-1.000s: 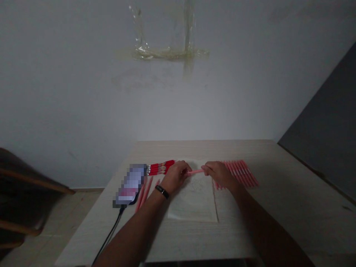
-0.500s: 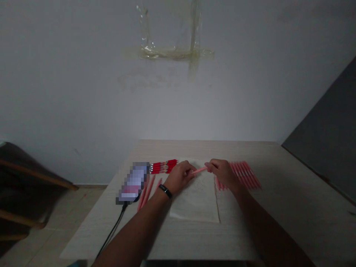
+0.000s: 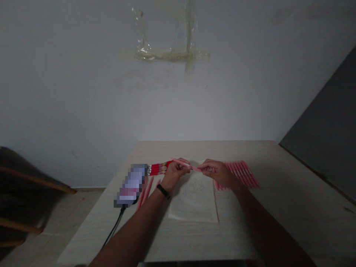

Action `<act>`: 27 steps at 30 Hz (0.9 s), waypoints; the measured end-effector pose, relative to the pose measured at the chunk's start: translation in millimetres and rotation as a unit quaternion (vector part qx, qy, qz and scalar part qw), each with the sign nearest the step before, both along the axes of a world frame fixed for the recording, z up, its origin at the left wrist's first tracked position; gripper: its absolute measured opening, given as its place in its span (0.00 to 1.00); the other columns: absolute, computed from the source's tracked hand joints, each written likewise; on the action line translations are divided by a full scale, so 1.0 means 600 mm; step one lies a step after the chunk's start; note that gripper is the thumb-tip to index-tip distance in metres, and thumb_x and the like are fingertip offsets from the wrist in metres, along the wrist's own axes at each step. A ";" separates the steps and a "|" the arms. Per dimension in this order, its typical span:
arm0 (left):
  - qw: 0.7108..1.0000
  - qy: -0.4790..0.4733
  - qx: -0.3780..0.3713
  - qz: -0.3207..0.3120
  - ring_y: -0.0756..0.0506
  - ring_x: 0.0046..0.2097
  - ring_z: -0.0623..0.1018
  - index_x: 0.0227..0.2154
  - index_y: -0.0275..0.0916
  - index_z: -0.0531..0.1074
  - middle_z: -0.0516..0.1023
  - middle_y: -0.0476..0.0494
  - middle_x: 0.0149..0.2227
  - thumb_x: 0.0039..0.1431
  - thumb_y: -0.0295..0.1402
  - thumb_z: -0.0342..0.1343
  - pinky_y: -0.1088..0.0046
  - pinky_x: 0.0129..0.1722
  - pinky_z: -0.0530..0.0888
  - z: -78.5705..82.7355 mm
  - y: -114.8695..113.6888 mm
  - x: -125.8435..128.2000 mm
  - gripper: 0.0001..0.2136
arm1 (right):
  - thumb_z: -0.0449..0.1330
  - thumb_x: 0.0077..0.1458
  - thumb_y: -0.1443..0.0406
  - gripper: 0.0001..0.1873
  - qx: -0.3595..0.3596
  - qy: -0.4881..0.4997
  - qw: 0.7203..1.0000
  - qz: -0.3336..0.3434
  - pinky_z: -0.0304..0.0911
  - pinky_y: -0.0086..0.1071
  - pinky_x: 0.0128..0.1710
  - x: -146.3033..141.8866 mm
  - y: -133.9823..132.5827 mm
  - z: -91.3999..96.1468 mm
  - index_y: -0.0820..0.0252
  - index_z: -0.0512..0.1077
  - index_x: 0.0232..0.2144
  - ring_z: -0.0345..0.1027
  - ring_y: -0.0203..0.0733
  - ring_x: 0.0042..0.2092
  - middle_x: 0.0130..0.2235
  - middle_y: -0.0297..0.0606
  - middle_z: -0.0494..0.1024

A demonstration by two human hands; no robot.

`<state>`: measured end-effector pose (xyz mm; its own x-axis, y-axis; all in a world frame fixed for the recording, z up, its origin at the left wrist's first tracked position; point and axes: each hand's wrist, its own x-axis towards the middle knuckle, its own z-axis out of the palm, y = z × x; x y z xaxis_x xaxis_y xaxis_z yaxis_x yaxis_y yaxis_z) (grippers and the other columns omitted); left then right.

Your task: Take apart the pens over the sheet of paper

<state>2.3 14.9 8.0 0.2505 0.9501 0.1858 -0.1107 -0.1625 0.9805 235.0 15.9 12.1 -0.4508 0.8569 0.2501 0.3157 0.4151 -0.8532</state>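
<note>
A slim pink pen (image 3: 180, 162) is held between both hands above a pale, flat sheet (image 3: 193, 202). My left hand (image 3: 177, 173) pinches it near the middle, and one end sticks out up and to the left past the fingers. The fingers of my right hand (image 3: 218, 173) are closed on its other end. Just right of that hand lies a neat row of pink pens (image 3: 244, 174) with light bands across their middles. Red pens (image 3: 158, 168) lie side by side beyond my left hand, partly covered by it. Loose pink pen pieces (image 3: 146, 193) rest beside my left forearm.
A phone with a blurred screen (image 3: 131, 185) lies at the table's left side, a black cable (image 3: 115, 224) running from it toward the front edge. The light wooden table (image 3: 236, 148) meets the wall at the back. Dark furniture (image 3: 22, 196) stands on the floor at left.
A longer pink pen now shows between my hands, its left end jutting past my left fingers. My right hand has moved slightly left, and the left hand has turned.
</note>
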 end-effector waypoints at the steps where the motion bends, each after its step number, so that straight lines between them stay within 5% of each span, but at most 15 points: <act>1: 1.000 -0.002 -0.005 -0.006 0.51 0.28 0.70 0.30 0.34 0.75 0.74 0.49 0.25 0.50 0.41 0.68 0.76 0.29 0.65 -0.004 0.000 0.001 0.14 | 0.63 0.56 0.55 0.14 0.002 0.004 1.000 -0.010 0.69 0.30 0.30 -0.002 0.001 0.000 0.56 0.80 0.39 0.74 0.43 0.37 0.38 0.40 0.79; 8: 0.999 -0.028 -0.019 -0.005 0.52 0.27 0.68 0.29 0.35 0.73 0.71 0.50 0.24 0.51 0.45 0.67 0.77 0.28 0.63 -0.018 0.004 0.006 0.17 | 0.63 0.56 0.54 0.14 0.031 0.025 0.999 -0.030 0.69 0.34 0.37 -0.008 0.002 -0.001 0.58 0.80 0.36 0.73 0.45 0.39 0.35 0.40 0.79; 14: 0.999 -0.031 -0.029 -0.001 0.52 0.26 0.67 0.30 0.34 0.74 0.71 0.50 0.23 0.51 0.44 0.66 0.77 0.27 0.63 -0.013 0.001 0.006 0.16 | 0.62 0.58 0.52 0.16 -0.015 0.012 0.998 -0.058 0.63 0.28 0.25 -0.009 -0.002 -0.010 0.58 0.78 0.38 0.69 0.38 0.29 0.34 0.37 0.77; 19: 0.999 -0.011 -0.014 0.029 0.52 0.26 0.69 0.29 0.34 0.76 0.72 0.50 0.23 0.50 0.42 0.67 0.77 0.27 0.63 -0.006 0.000 0.007 0.15 | 0.62 0.58 0.56 0.15 0.028 -0.007 0.999 -0.026 0.66 0.29 0.35 -0.021 -0.007 -0.007 0.59 0.76 0.42 0.69 0.39 0.36 0.35 0.36 0.78; 24: 0.994 -0.084 -0.050 0.037 0.53 0.26 0.68 0.37 0.35 0.75 0.71 0.52 0.25 0.47 0.41 0.69 0.77 0.28 0.64 0.001 0.005 -0.001 0.18 | 0.60 0.58 0.52 0.15 0.001 0.026 0.995 -0.095 0.61 0.28 0.26 -0.014 0.001 -0.012 0.59 0.74 0.33 0.66 0.37 0.28 0.28 0.33 0.73; 27: 0.992 -0.099 -0.049 0.056 0.54 0.26 0.67 0.33 0.36 0.74 0.70 0.53 0.25 0.47 0.40 0.68 0.77 0.28 0.64 0.006 0.009 -0.008 0.15 | 0.60 0.57 0.52 0.16 -0.001 0.088 0.988 -0.127 0.61 0.29 0.27 -0.005 0.011 -0.014 0.59 0.72 0.32 0.66 0.37 0.28 0.27 0.34 0.74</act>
